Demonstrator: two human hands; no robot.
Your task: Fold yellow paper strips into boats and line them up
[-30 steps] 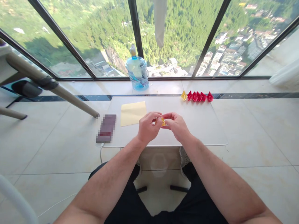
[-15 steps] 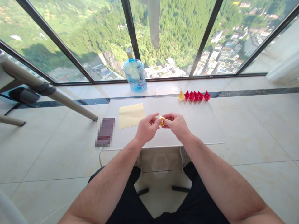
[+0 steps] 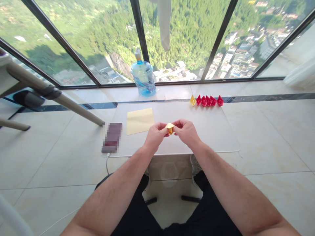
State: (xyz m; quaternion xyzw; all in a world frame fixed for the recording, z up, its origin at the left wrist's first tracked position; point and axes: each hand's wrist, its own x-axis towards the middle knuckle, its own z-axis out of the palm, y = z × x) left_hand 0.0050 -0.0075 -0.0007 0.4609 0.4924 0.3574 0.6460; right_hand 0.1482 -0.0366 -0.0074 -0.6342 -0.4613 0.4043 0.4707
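Observation:
Between my two hands is a small folded piece of yellow paper (image 3: pixel 170 128), held above the white table (image 3: pixel 206 131). My left hand (image 3: pixel 157 132) pinches its left side, and my right hand (image 3: pixel 184 129) pinches the right side. The paper's top spreads into a pointed flap; its lower part is partly covered by my fingers. Behind my left hand a flat yellow sheet (image 3: pixel 139 121) lies on the table. At the far right edge stand a folded yellow paper boat (image 3: pixel 192 100) and several red paper boats (image 3: pixel 208 101) in a row.
A blurred-out phone (image 3: pixel 112 137) with a cable lies at the table's left edge. Beyond the table, a blue water jug (image 3: pixel 143 78) stands by the window. A tan metal leg (image 3: pixel 78 109) slants down at the left.
The folded yellow paper has turned and opened out between my fingers, so its top flap now shows. Both hands stay in about the same place. The view has shifted slightly.

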